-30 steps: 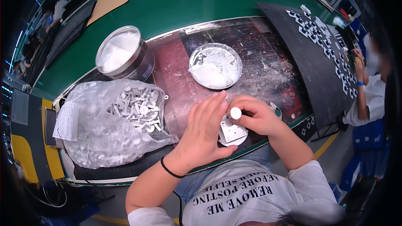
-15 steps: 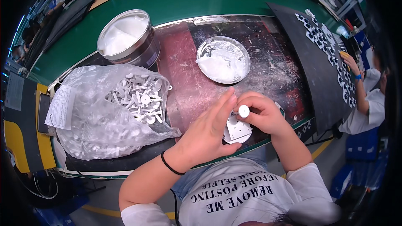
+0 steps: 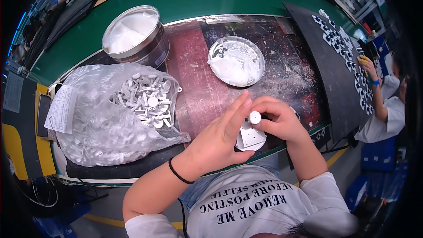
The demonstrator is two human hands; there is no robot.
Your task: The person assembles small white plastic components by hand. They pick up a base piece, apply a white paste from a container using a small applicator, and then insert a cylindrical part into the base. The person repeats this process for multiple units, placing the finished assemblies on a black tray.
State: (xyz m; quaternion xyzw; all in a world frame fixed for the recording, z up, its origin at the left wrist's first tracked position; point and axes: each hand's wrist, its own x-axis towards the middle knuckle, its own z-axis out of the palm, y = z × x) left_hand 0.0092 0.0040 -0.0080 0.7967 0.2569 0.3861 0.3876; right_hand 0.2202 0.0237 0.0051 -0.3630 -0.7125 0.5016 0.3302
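Between the thumb and fingers of my right hand (image 3: 283, 121) is a small white plastic gear (image 3: 254, 117) with a round, toothed-looking head. Just below it, near the table's front edge, a white plastic base (image 3: 251, 138) with small holes is partly covered by my hands. My left hand (image 3: 220, 139) stands beside the base, fingers stretched out and thumb apart; whether it touches the base I cannot tell. To the left, an opened clear plastic bag (image 3: 94, 134) holds many similar white stemmed parts (image 3: 143, 99).
A metal tin (image 3: 152, 48) with white contents stands at the back left. A round metal dish (image 3: 260, 72) holding white paste and clear film lies ahead. At right is a black board (image 3: 328, 83) with rows of small parts; a co-worker's hand (image 3: 366, 65) reaches over it.
The view has shifted slightly. My hands keep nearly the same pose around the gear and base.
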